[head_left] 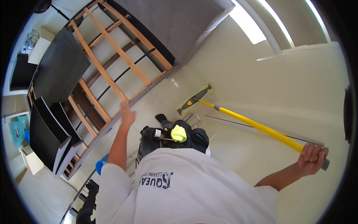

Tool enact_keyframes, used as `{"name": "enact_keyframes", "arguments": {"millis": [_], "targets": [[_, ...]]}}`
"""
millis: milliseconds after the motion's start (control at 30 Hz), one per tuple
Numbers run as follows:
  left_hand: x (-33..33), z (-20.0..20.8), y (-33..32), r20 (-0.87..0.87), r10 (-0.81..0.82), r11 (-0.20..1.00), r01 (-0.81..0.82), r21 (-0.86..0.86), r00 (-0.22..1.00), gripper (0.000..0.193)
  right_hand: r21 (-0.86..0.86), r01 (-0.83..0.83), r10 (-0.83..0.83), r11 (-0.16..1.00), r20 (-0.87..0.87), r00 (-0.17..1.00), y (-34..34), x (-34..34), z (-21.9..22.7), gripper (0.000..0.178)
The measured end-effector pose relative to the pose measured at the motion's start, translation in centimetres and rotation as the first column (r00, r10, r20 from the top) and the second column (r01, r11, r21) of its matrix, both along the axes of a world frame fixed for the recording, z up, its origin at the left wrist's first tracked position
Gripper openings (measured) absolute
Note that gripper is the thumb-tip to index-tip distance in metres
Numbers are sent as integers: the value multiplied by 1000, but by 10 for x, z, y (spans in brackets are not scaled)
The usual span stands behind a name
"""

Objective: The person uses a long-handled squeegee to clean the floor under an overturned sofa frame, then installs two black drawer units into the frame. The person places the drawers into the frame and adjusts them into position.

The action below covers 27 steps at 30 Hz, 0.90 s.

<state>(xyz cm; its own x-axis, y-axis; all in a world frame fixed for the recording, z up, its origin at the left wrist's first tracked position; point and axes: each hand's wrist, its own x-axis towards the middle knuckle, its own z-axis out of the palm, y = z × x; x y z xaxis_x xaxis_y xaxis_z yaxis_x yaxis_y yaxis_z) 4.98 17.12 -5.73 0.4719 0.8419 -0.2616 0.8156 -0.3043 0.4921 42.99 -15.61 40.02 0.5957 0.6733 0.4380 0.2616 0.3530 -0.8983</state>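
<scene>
My right hand [313, 158] is wrapped round the grey end of a yellow mop handle [257, 127], out at the right. The pole slants up and leftward to a flat grey mop head [194, 100] with a yellow-green pad edge, resting against the pale surface near the bed base. My left hand [127, 115] is held out beside the lower rail of the wooden slatted bed frame [106, 76]. Its fingers look loosely apart with nothing in them; whether they touch the rail I cannot tell. At my waist, a dark pouch belt carries a bright yellow-green cloth [178, 133] and a white-bristled brush [157, 133].
Dark panels [59, 63] lie over part of the frame, and black drawer-like pieces [46, 130] lean at its left end. A grey upholstered headboard [175, 26] stands at the top. A blue bucket [100, 165] is behind my left arm. Bright window blinds [248, 22] show upper right.
</scene>
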Motion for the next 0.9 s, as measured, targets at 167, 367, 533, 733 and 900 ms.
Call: {"name": "enact_keyframes", "arguments": {"millis": [167, 367, 533, 733, 900], "targets": [[-80, 33, 12, 19, 402, 916, -402, -21, 915, 75, 33, 287, -271, 957, -239, 932, 21, 33, -65, 11], [-117, 34, -9, 16, 389, 921, -388, -17, 921, 76, 33, 436, -412, 900, -268, 871, 78, 26, -170, 13], [-132, 28, -17, 34, 410, 912, -410, 4, 911, 77, 39, 565, -539, 824, -250, 804, 66, 27, -153, 13], [-128, 34, -24, 83, 386, 921, -389, 27, 919, 74, 16, 349, -332, 937, -272, 903, 38, 48, -186, 15], [-153, 5, -24, 76, 276, 946, -284, 155, 958, 76, 181, 761, -674, 624, 618, 405, -145, 151, -188, 12]]}}
